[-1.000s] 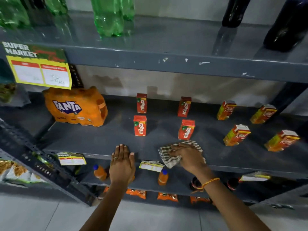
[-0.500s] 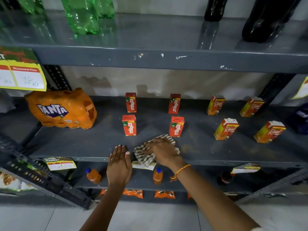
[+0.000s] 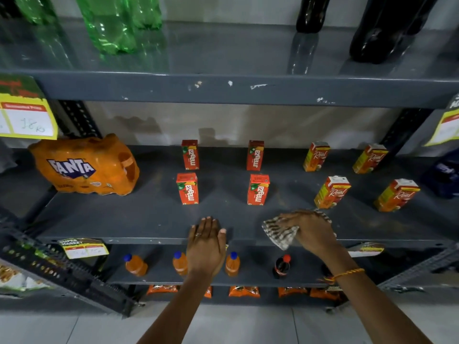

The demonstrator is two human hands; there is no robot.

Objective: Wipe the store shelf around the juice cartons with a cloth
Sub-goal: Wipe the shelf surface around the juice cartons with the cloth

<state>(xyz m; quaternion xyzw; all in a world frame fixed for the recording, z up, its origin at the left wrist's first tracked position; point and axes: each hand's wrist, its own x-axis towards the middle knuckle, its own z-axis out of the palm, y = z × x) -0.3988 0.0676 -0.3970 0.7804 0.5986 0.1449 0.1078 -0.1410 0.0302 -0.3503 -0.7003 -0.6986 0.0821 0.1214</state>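
On the grey middle shelf stand several small juice cartons: red Maaza cartons in the centre, orange Real cartons to the right. My right hand presses a striped cloth flat on the shelf's front edge, just in front of the gap between the front right Maaza carton and the Real cartons. My left hand rests flat on the front edge, fingers together, holding nothing, below the front left Maaza carton.
A shrink-wrapped Fanta pack lies at the shelf's left. Green bottles and dark bottles stand on the shelf above. Small orange bottles and a cola bottle stand on the lower shelf. Price tags hang at the edges.
My right hand swept the cloth left along the front edge, then back to the right past the front right Maaza carton. The left hand stayed on the edge.
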